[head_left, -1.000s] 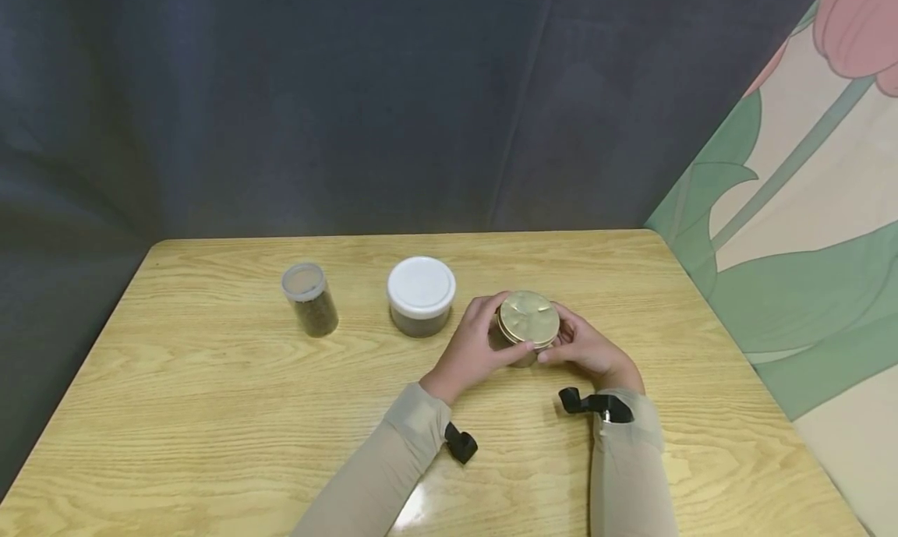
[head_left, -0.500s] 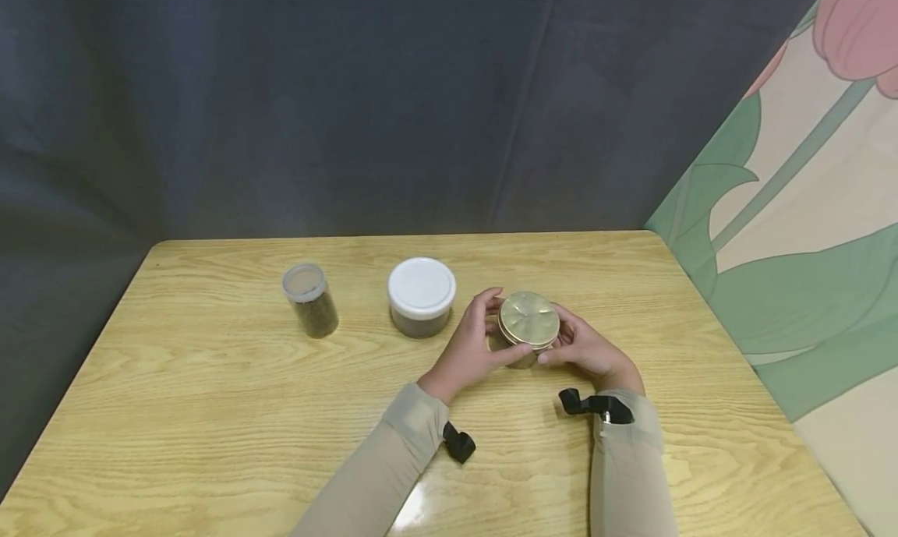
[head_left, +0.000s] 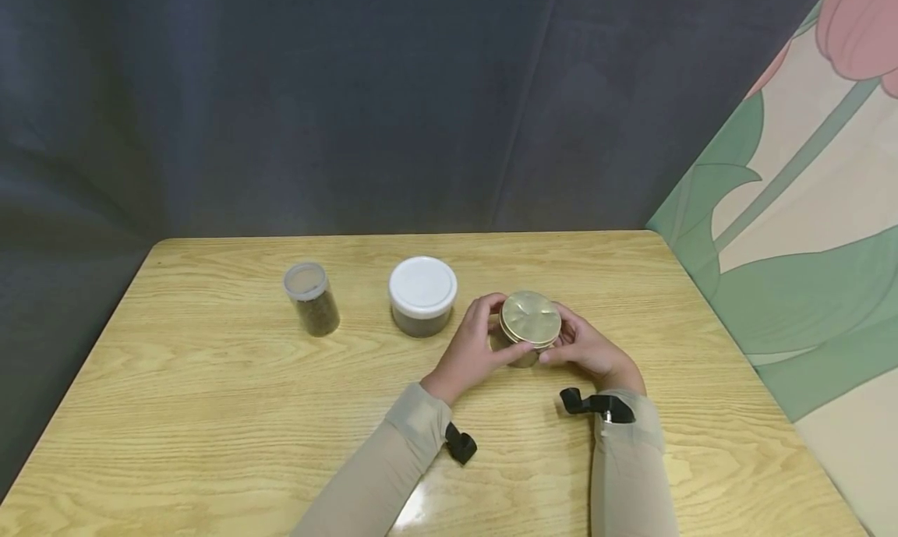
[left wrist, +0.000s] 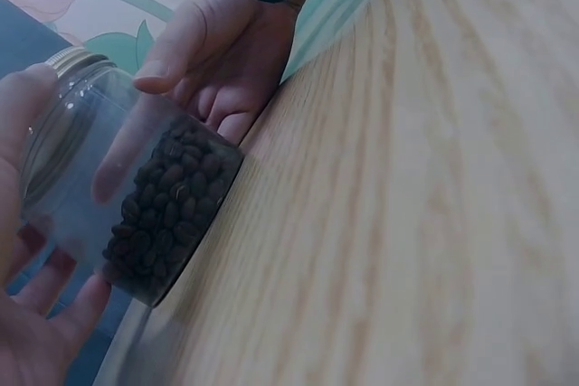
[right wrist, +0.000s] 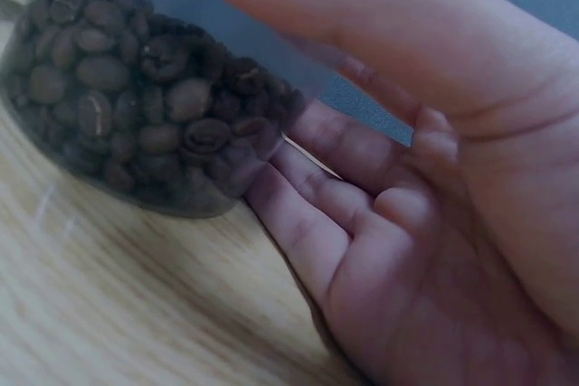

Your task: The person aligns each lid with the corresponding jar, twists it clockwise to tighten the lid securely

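A clear jar of dark coffee beans stands on the table under a gold-coloured lid. My left hand curves around its upper left side, thumb at the lid's near rim. In the left wrist view, the left thumb lies by the lid edge while the other fingers spread along the jar's side. From the right, my right hand holds the jar's body low down, thumb in front and fingers behind. The right wrist view shows those fingers partly curled beside the beans.
Left of the jar is a tub with a white lid. Farther left stands a narrow clear container with dark contents. The wooden table ends at a dark curtain behind, and a floral cloth hangs at the right.
My left fingers loosened slightly from the lid half a second ago and are now back against it. The right hand and the jar have stayed in place.
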`<state>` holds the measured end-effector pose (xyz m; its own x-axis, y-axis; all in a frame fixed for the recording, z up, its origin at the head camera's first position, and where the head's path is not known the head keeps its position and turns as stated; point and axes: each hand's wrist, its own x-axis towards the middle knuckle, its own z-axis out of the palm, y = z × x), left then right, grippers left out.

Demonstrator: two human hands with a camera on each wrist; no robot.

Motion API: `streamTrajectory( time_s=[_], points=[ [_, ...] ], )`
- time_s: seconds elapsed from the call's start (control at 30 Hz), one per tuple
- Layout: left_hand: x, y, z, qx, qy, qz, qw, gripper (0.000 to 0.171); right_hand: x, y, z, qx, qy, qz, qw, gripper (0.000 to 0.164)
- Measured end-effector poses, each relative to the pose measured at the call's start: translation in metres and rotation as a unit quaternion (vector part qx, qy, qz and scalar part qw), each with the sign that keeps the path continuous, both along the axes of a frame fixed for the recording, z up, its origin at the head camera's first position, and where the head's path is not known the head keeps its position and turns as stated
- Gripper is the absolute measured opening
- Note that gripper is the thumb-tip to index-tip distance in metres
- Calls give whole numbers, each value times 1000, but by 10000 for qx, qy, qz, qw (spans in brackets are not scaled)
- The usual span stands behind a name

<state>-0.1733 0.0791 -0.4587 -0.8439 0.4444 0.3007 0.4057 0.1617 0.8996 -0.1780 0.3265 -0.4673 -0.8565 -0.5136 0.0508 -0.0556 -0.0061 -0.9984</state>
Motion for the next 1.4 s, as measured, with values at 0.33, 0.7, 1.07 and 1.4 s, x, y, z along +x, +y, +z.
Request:
streamTrajectory(
  time_s=[0.33,0.7,1.07,1.4],
  points=[
    [-2,-4,-4,-54,-165,-226,9996,78,-1,0,0,-111,10,39,9999,81],
    [3,0,-3,245,-194,-16,9995,76,0,-1,0,-113,-77,0,9999,83],
    [-1,-2,-7,-82,-62,-201,9997,68,1,-2,2,-79,-171,-72,9998,85],
    [1,-2,-8,105,-128,-184,9997,75,1,-1,0,-143,-179,-46,9997,85]
  ],
)
